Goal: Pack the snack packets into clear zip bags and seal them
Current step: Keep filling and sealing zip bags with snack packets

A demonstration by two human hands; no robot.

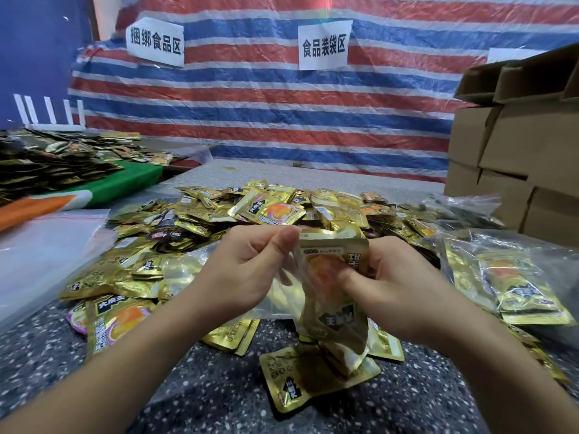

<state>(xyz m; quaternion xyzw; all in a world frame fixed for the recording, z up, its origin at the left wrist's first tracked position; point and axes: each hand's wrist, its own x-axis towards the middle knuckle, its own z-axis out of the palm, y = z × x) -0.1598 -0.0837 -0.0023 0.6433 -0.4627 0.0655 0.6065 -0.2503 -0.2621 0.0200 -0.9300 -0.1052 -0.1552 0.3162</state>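
Now | left hand (247,270) pinches zip bag (282,296) — right hand (388,286) grips packets (335,261)

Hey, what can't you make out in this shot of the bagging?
Head view only:
- How many packets are in the zip bag: both hands and glare hide it.
- Right hand fingers: tucked behind the packets.
- Boxes: cut off by the right edge.
- Small print on the packets: too small.
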